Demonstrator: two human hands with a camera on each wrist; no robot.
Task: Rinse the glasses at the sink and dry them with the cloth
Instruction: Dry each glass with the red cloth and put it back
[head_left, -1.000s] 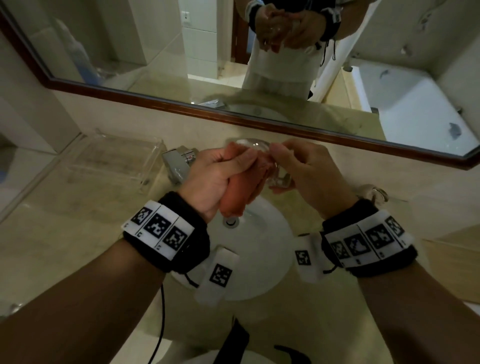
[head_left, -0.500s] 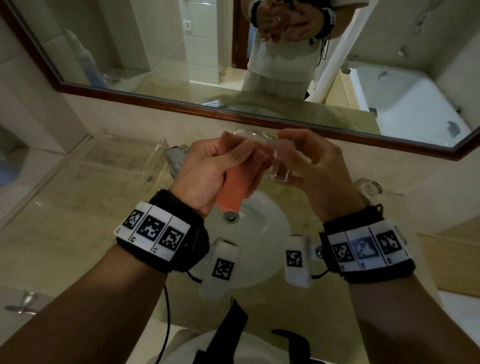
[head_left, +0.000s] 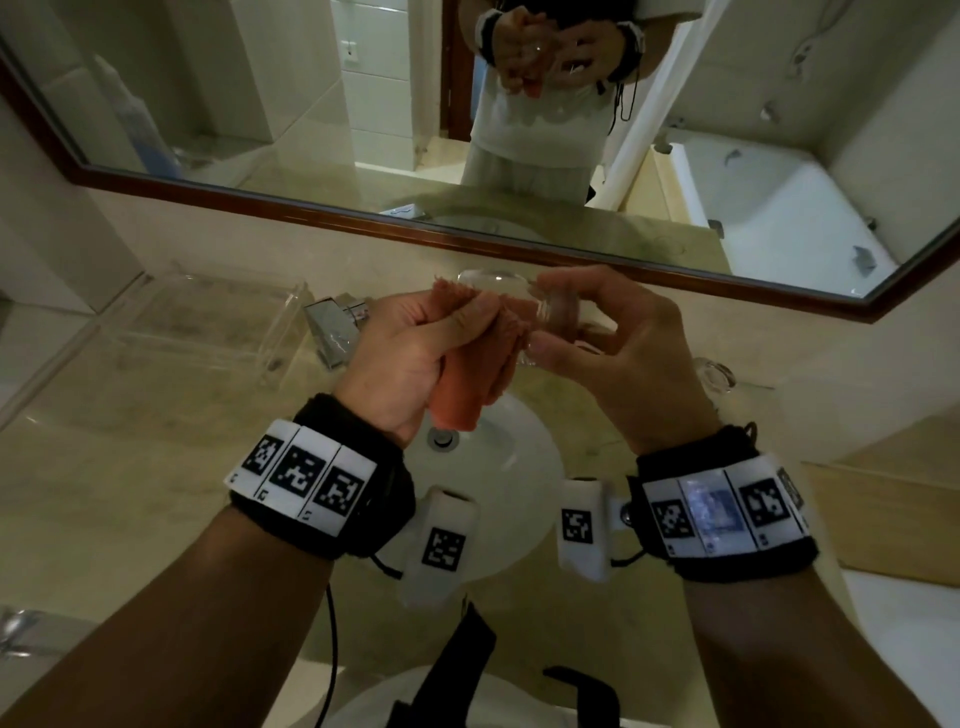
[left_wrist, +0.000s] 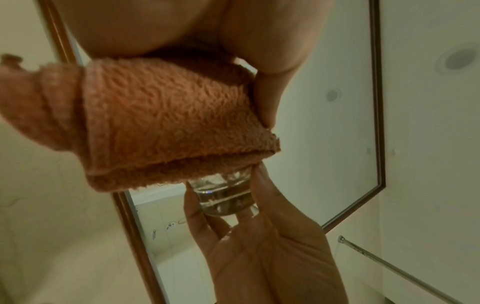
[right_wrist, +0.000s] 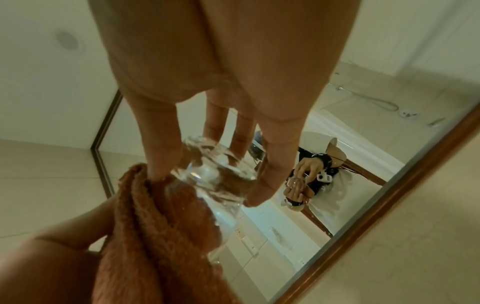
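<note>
Left hand (head_left: 415, 358) gripping orange cloth (left_wrist: 166, 123) – it hides most of glass (left_wrist: 223, 193), right hand (head_left: 618, 353) pinching its base

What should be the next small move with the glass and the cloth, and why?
Probably the right hand should turn the glass a little inside the cloth. The left hand has the cloth wrapped over the rim end; the base is still bare.

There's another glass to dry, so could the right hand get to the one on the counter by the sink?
Probably not yet: the right hand is holding a glass. The counter glass stands unobstructed just beyond it.
</note>
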